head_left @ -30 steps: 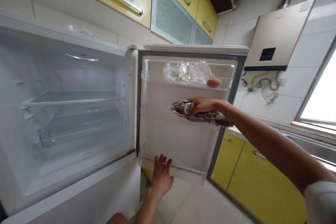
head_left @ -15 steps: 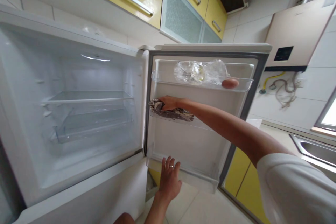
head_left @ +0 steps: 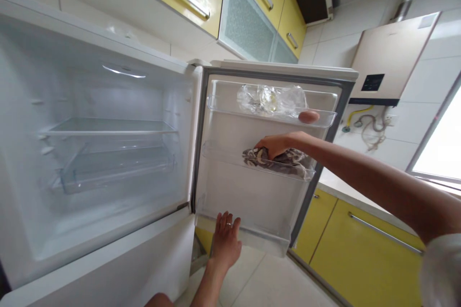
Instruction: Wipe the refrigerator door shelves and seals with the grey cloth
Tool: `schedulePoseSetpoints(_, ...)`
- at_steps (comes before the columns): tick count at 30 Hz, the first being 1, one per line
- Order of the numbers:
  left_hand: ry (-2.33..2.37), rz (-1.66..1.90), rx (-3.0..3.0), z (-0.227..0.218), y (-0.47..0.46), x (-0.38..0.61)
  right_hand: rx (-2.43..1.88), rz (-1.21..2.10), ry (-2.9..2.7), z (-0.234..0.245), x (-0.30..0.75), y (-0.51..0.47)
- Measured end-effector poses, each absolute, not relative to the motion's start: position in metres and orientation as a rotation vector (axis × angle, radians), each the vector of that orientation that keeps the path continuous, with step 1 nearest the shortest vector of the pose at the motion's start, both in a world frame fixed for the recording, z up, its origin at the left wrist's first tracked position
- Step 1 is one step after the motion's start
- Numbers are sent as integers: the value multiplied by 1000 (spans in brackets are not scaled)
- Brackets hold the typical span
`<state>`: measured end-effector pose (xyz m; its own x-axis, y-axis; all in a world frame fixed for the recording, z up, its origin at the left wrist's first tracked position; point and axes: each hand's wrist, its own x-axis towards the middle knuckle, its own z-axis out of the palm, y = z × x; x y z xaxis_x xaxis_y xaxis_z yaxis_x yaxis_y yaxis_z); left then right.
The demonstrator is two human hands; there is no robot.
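My right hand (head_left: 275, 145) presses a crumpled dark patterned cloth (head_left: 288, 165) into the middle shelf (head_left: 223, 152) of the fridge door, fingers bent around part of it. The cloth lies along the right half of that clear shelf. Lower down, my left hand (head_left: 226, 244), a ring on one finger, has its fingers stretched up at the front of the bottom door shelf (head_left: 257, 236). Nothing is held in it. On the top door shelf (head_left: 230, 108) are crinkled clear plastic (head_left: 268, 99) and a brown egg-shaped item (head_left: 309, 116).
The open fridge compartment (head_left: 115, 91) at left holds a glass shelf (head_left: 115, 126) and a clear drawer (head_left: 115, 170). Yellow cabinets (head_left: 363, 244) stand right of the door, with more overhead. A water heater (head_left: 394, 57) hangs on the tiled wall.
My right hand and the cloth have moved from the hinge end of the middle door shelf to its right end. My left hand stays at the bottom shelf. The view has turned slightly right.
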<state>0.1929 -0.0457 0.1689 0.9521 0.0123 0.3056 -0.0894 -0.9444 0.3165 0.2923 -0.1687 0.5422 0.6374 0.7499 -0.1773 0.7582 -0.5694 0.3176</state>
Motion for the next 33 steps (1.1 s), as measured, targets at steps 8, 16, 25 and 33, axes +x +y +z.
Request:
schedulePoseSetpoints(8, -90, 475, 2766, 172, -46, 190, 2538, 829, 974, 507, 283, -239)
schedulePoseSetpoints(16, -29, 516, 2727, 187, -53, 186, 2241, 1364, 992, 497, 305, -218)
schedulePoseSetpoints(25, 41, 501, 2719, 173, -59, 193, 2290, 1363, 1178, 500, 302, -93)
schedulePoseSetpoints(33, 66, 498, 2714, 176, -52, 186, 2397, 1433, 1227, 501, 295, -29)
